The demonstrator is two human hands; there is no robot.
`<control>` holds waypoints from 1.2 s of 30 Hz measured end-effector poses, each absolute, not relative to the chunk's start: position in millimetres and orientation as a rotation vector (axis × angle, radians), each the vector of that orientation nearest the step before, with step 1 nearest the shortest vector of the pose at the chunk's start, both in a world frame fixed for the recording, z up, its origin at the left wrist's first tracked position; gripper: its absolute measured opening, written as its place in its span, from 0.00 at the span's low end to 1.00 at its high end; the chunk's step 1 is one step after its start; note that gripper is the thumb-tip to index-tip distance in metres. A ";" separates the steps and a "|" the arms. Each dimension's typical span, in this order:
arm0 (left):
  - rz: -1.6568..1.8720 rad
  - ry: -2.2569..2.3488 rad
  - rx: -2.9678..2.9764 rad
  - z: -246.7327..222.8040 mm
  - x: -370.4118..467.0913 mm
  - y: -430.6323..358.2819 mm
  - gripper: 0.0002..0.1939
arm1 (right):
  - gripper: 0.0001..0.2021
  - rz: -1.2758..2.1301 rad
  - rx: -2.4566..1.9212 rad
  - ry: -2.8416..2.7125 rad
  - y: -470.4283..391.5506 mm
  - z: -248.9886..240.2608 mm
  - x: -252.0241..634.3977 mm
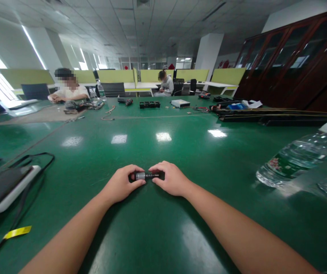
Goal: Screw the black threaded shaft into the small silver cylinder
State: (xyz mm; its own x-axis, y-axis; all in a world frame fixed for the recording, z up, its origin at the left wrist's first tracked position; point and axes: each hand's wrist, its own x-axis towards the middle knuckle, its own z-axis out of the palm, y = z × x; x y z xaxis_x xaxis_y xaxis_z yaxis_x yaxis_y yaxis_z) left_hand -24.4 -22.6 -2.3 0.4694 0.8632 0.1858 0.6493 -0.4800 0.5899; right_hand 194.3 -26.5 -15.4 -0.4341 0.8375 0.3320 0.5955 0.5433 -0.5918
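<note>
A small grey and black cylindrical tool [141, 176] with a thin dark shaft lies level between my two hands, just above or on the green table [163, 220]; which of these I cannot tell. My left hand [124, 182] pinches its thicker grey end between thumb and fingers. On the other side, my right hand [171, 178] is closed around the tip of the shaft with thumb and fingertips. The tool's far ends are partly hidden by my fingers, so its exact kind does not show.
At right a water bottle [297, 158] lies tilted. A phone [3, 190] on a white block and a black cable [26, 194] are at left. Along the far edge are a power drill [125, 101], a black rack [150, 104], a white box [180, 103] and dark strips [266, 116]. Two people sit beyond.
</note>
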 end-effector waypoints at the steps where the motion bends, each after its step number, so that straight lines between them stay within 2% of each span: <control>1: 0.661 1.259 2.279 -2.8 -24.4 -22.7 0.13 | 0.14 0.521 -1.147 -2.181 -26.6 -15.7 194.2; 36: 0.663 1.315 2.242 -4.4 -21.8 -22.9 0.13 | 0.08 0.616 -1.279 -2.137 -25.0 -13.8 193.3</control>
State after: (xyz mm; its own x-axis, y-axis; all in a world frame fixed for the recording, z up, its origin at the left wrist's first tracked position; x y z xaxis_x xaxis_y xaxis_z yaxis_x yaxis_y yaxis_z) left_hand -21.8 -22.9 -4.4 0.4286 0.8865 0.1746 0.6675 -0.4409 0.6000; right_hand 193.3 -25.0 -13.8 -0.3820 0.8942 0.2334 0.6326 0.4371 -0.6393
